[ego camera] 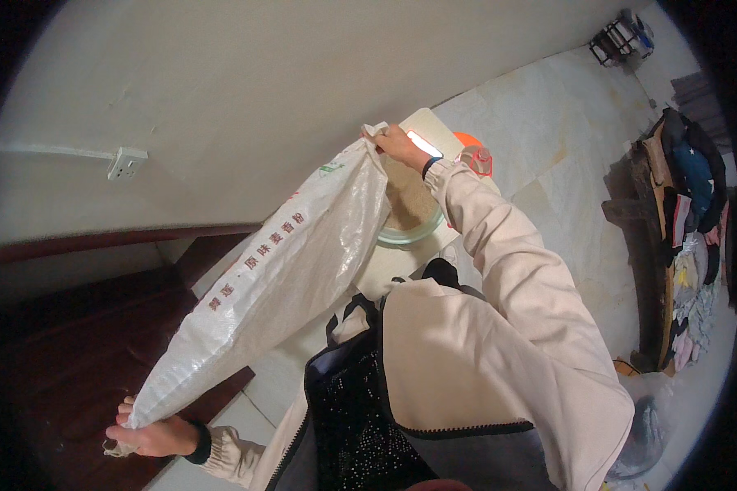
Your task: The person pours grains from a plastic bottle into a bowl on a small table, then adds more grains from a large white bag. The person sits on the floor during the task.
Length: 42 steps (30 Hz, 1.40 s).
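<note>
A long white woven plastic sack (270,270) with printed writing stretches diagonally in front of me. My left hand (159,434) grips its narrow, bunched end at the lower left. At the other end, my right hand (400,146) pinches the sack's upper edge. That end hangs over a pale green basin (414,236), covering part of its left side. Inside the basin lies light brown grain or a similar granular material (408,193). The basin stands on a cream-coloured surface (387,264), which my right forearm partly hides.
Beyond my right wrist are a bright white rectangle (425,144), an orange object (467,140) and a clear container with red edges (481,162). Dark red wooden furniture (86,344) stands left, below a wall socket (127,164). Clothes (691,178) are piled on a wooden piece at right.
</note>
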Each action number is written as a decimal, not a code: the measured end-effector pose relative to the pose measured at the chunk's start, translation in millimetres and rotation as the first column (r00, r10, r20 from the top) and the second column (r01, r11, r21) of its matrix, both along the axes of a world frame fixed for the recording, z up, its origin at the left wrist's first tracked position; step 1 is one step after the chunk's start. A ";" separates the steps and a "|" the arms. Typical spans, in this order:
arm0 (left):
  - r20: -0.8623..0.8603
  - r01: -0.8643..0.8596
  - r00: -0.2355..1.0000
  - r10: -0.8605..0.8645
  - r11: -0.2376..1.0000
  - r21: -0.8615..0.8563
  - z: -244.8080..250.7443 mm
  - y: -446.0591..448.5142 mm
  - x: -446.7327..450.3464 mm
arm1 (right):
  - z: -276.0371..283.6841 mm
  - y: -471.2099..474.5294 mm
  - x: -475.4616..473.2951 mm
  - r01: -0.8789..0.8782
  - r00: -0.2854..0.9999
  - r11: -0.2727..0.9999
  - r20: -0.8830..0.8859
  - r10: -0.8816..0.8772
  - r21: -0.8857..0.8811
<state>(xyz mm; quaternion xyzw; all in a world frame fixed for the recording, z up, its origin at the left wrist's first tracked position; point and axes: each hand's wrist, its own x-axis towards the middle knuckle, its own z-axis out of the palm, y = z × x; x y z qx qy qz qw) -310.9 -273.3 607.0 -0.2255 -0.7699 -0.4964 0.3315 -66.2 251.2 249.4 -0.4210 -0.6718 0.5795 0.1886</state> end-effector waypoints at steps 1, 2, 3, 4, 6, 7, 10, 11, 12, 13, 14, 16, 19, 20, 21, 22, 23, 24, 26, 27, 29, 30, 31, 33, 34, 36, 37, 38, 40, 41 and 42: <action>-0.007 0.049 0.999 -0.049 0.999 0.022 0.3 -0.4 -2.1 | -1.2 -1.6 -0.6 0.013 0.998 1.000 -0.056 -0.013 -0.006; -0.023 0.086 0.996 -0.086 0.996 0.009 4.9 1.2 -4.3 | 3.9 0.0 0.4 0.027 0.994 1.000 -0.109 -0.028 -0.014; -0.022 0.141 0.990 -0.140 0.988 0.055 5.6 -0.3 -6.8 | 2.7 -2.0 -0.7 0.044 0.986 0.999 -0.157 -0.048 -0.024; -0.022 0.175 0.985 -0.173 0.983 0.061 8.5 -0.6 -8.4 | 5.1 -2.9 -1.1 0.034 0.989 0.999 -0.144 -0.038 -0.029; -0.024 0.192 0.981 -0.191 0.975 0.110 9.3 -2.7 -11.3 | 7.3 -4.7 -2.6 0.054 0.993 0.998 -0.104 -0.058 -0.039; -0.022 0.172 0.985 -0.170 0.974 0.148 9.2 -3.4 -12.1 | 9.5 -5.3 -2.6 0.051 0.994 0.999 -0.100 -0.053 -0.017; -0.012 0.203 0.979 -0.203 0.969 0.144 11.0 -11.6 -17.1 | 12.2 -6.7 -1.1 0.050 0.997 0.999 -0.059 -0.050 -0.003; -0.019 0.202 0.979 -0.202 0.975 0.088 12.6 -13.8 -19.5 | 13.7 -6.7 -0.3 0.043 0.997 0.999 -0.070 -0.043 0.002; -0.006 0.250 0.968 -0.251 0.960 0.130 13.4 -16.6 -22.0 | 13.9 -7.0 0.2 0.037 0.996 0.999 -0.083 -0.036 0.006; -0.006 0.271 0.962 -0.272 0.953 0.140 14.4 -19.1 -24.8 | 14.0 -7.3 0.3 0.037 0.995 0.999 -0.096 -0.037 -0.001; 0.012 0.278 0.960 -0.281 0.954 0.109 16.1 -20.7 -26.9 | 14.5 -6.8 0.3 0.040 0.993 0.999 -0.113 -0.041 -0.009; 0.015 0.356 0.931 -0.364 0.918 0.172 18.8 -23.4 -30.9 | 15.5 -4.9 -0.6 0.044 0.990 0.999 -0.135 -0.046 -0.020; 0.066 0.283 0.950 -0.306 0.930 0.233 19.1 -23.8 -32.2 | 18.0 -3.8 -1.7 0.045 0.992 0.998 -0.120 -0.049 -0.032; 0.094 0.218 0.965 -0.245 0.947 0.236 18.8 -23.1 -32.2 | 19.4 -4.1 -1.5 0.044 0.994 0.998 -0.100 -0.047 -0.034; 0.064 0.211 0.970 -0.234 0.945 0.250 17.7 -21.9 -32.3 | 20.9 -4.5 -0.6 0.059 0.997 0.997 -0.047 -0.061 -0.059; 0.040 0.192 0.977 -0.208 0.950 0.245 17.2 -20.9 -32.2 | 22.2 -5.7 0.8 0.039 0.997 0.999 -0.065 -0.041 -0.034; 0.002 0.229 0.972 -0.233 0.958 0.172 14.5 -17.4 -34.7 | 23.4 -4.8 3.1 0.048 0.997 0.999 -0.057 -0.049 -0.024; 0.012 0.260 0.963 -0.270 0.938 0.228 15.4 -17.1 -34.5 | 23.7 -6.4 4.9 0.042 0.997 0.999 -0.061 -0.043 -0.009; 0.029 0.328 0.940 -0.339 0.926 0.189 15.1 -14.7 -36.5 | 22.7 -6.5 8.2 0.065 0.993 0.998 -0.094 -0.067 -0.026; 0.027 0.346 0.934 -0.356 0.920 0.186 15.4 -13.7 -37.5 | 21.6 -6.1 9.5 0.053 0.988 0.998 -0.140 -0.056 -0.025; 0.055 0.234 0.968 -0.244 0.962 0.140 13.9 -10.4 -35.9 | 19.8 -0.3 8.6 0.039 0.999 0.999 -0.013 -0.040 -0.036; 0.040 0.235 0.969 -0.244 0.959 0.162 13.1 -8.0 -34.5 | 18.3 1.3 8.7 0.070 0.992 0.995 0.110 -0.062 -0.071; 0.050 0.250 0.965 -0.259 0.958 0.137 14.3 -6.6 -33.1 | 17.3 2.1 9.2 0.019 0.999 0.999 0.042 -0.017 -0.048; 0.059 0.252 0.962 -0.265 0.952 0.173 14.6 -2.1 -30.0 | 15.7 1.9 12.7 0.013 0.999 0.998 0.045 -0.010 -0.062; 0.058 0.238 0.964 -0.258 0.943 0.233 14.0 0.4 -29.3 | 15.1 0.5 13.8 0.022 1.000 0.998 0.012 -0.022 -0.061; 0.035 0.257 0.961 -0.274 0.932 0.256 14.0 2.9 -27.7 | 14.3 -2.4 16.5 0.032 0.998 0.997 -0.056 -0.036 -0.072; 0.012 0.292 0.953 -0.302 0.931 0.218 13.7 4.6 -27.6 | 14.3 -2.2 17.0 0.048 0.998 0.997 -0.039 -0.051 -0.060; -0.009 0.325 0.944 -0.329 0.929 0.178 13.9 4.3 -27.7 | 13.7 -3.0 16.9 0.060 0.998 0.996 -0.025 -0.062 -0.060; 0.022 0.275 0.957 -0.289 0.928 0.253 15.2 5.9 -30.3 | 12.4 -1.9 15.5 0.064 0.998 0.995 0.004 -0.063 -0.077; 0.055 0.247 0.961 -0.271 0.930 0.272 16.1 6.4 -31.3 | 11.9 -1.0 13.8 0.056 0.998 0.994 0.015 -0.055 -0.093; 0.029 0.275 0.955 -0.294 0.921 0.276 16.6 7.6 -31.3 | 11.1 -0.3 12.7 0.095 0.993 0.986 0.078 -0.085 -0.136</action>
